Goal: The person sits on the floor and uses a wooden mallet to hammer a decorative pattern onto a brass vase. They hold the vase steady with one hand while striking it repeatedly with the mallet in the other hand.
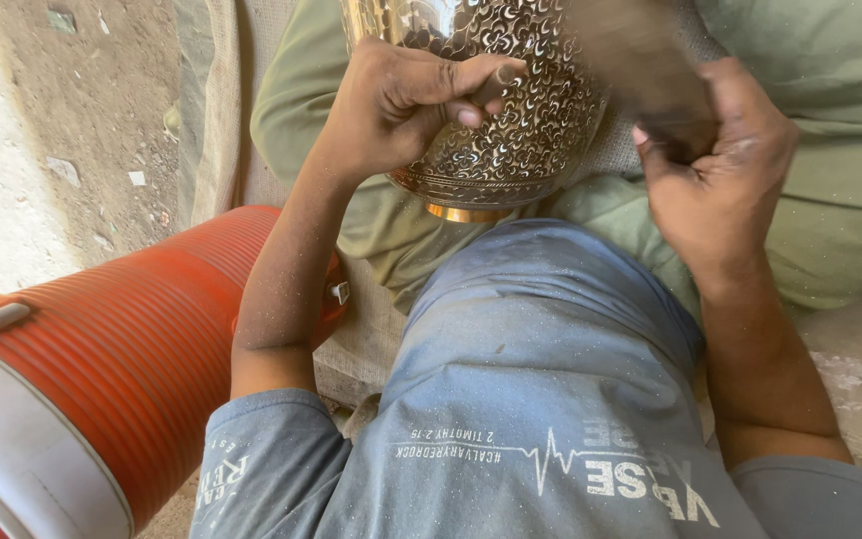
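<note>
An engraved brass vase with a dense swirling pattern rests on my lap, lying against olive green cloth. My left hand grips its patterned side, thumb stretched across the metal. At the vase's right side my right hand is closed on a dark, motion-blurred object pressed against the metal; what it is cannot be made out. The vase's smooth golden rim points toward my blue-grey shirt.
A ribbed orange cylindrical cooler with a grey band lies at my left elbow. Dusty ground with small debris spreads at upper left. Burlap cloth lies under my legs. Fine dust covers my forearms and shirt.
</note>
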`<state>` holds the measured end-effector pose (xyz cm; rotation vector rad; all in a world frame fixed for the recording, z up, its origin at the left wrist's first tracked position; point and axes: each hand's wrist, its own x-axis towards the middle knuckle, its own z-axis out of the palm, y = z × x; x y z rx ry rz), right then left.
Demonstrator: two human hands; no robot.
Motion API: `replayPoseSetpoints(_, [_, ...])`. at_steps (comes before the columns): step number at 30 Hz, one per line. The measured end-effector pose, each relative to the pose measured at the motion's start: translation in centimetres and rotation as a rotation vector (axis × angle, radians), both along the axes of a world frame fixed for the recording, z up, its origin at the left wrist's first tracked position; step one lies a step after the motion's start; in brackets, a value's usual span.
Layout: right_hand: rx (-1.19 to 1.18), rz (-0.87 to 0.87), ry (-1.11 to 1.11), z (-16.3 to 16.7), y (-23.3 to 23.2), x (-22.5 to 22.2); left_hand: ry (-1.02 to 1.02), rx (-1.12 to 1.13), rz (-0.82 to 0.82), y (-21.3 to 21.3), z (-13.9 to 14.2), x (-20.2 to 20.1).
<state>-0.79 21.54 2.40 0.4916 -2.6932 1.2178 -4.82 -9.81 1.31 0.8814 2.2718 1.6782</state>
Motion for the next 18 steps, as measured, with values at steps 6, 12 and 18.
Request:
replayPoseSetpoints(6, [-0.091, -0.055, -0.222, -1.7, 0.2, -3.4, 0.034, -0.011, 0.092, 0.1, 0.6, 0.6])
replayPoseSetpoints(12, [-0.634, -0.026, -0.154, 0.4, -1.6, -5.4, 0.097, 0.026, 0.185, 1.2, 0.6, 0.8])
replayPoseSetpoints(18, [-0.343, -0.044, -0.338, 1.5, -2.1, -3.4, 0.115, -0.088, 0.101, 1.0, 0.3, 0.6])
